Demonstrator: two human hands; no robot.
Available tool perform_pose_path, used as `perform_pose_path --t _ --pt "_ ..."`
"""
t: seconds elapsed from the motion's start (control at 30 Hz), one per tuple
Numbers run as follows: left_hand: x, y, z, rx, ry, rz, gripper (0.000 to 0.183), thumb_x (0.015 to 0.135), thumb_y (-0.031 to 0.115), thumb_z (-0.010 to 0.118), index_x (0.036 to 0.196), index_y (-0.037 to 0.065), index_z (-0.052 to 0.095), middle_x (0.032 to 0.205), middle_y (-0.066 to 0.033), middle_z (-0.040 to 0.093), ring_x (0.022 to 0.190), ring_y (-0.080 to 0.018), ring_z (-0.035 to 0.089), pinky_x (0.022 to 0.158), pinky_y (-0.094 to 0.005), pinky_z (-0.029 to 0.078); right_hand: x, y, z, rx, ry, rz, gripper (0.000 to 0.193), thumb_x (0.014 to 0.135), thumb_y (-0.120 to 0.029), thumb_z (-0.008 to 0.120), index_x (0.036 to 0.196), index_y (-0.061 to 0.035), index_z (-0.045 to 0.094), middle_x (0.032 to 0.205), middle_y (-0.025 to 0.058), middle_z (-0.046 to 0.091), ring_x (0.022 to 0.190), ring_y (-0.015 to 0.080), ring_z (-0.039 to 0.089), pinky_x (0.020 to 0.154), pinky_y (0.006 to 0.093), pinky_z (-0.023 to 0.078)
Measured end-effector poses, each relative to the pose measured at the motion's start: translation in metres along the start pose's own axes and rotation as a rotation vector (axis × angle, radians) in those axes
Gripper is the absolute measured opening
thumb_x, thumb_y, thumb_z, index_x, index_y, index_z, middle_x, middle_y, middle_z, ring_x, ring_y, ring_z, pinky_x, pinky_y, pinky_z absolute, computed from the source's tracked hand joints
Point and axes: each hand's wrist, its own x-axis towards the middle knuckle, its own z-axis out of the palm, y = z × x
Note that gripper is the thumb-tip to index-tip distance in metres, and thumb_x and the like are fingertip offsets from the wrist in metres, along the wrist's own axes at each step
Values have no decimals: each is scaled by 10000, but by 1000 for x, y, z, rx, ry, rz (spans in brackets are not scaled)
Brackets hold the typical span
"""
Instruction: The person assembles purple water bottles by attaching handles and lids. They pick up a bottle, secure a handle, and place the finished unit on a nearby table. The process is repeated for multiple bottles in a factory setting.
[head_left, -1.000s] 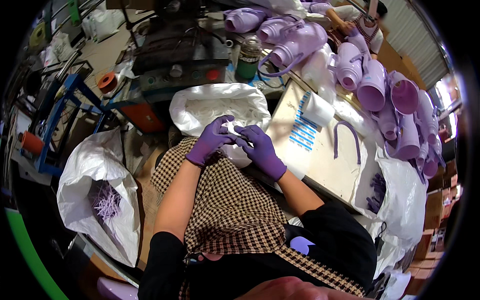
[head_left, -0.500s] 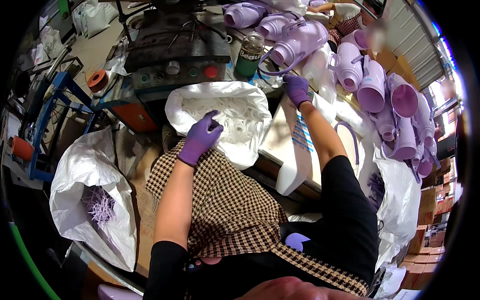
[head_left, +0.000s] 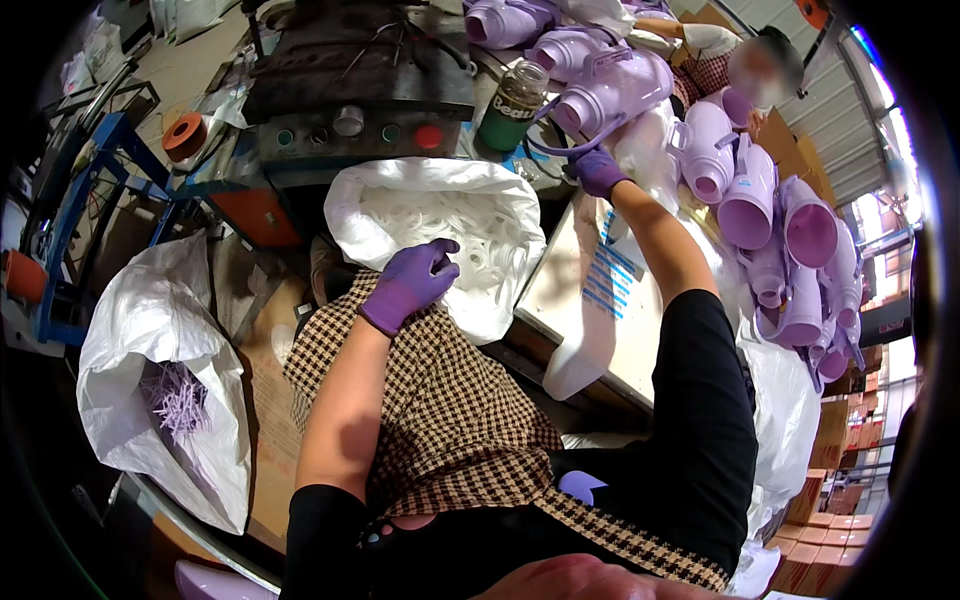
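Observation:
My left hand [head_left: 412,286], in a purple glove, hovers at the near edge of a white woven bag [head_left: 345,205] full of translucent white plastic rings [head_left: 490,250]. Its thumb and fingers are apart, with nothing visible between them. My right hand [head_left: 598,172], gloved the same, is at the looped handle [head_left: 570,150] of a lavender plastic flask body [head_left: 618,90] lying on its side. The fingers curl in at the loop and are partly hidden. Close to that hand stands a glass jar [head_left: 512,110] with green contents.
A dark machine [head_left: 350,85] with knobs and a red button stands behind the bag. More lavender flask bodies [head_left: 745,195] are piled at right. A white board [head_left: 570,290] lies below my right arm. Another white sack [head_left: 120,350] holds thin lavender strips. Another person [head_left: 700,75] works at far right.
My right hand has moved slightly up and closer in to the flask's handle. My left hand has drawn back a little toward me from the rings. The whole view has shifted slightly.

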Motion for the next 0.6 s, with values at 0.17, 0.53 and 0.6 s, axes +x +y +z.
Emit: perform_pose_path --t 0.17,0.53,0.6 --pt "0 -11 -1 -64 19 -10 418 910 282 678 1264 62 656 986 -165 741 877 -263 716 824 -347 542 9 -11 -12 -75 -88 -229 123 792 -162 646 777 -143 766 960 58 719 1032 307 640 989 423 433" --pt "11 -23 13 -32 75 53 413 888 293 674 1221 48 670 958 -157 745 862 -277 715 806 -359 542 -36 -18 -20 -70 -208 -2 695 679 -127 730 1355 -140 572 1407 177 524 1329 369 465 1131 470 340" --pt "8 -23 9 -48 89 70 389 902 261 678 1224 42 674 1026 -150 742 902 -262 715 838 -350 542 -48 -28 -28 -40 7 -46 681 671 -80 706 1338 -139 582 1409 185 519 1332 371 463 1124 469 346"
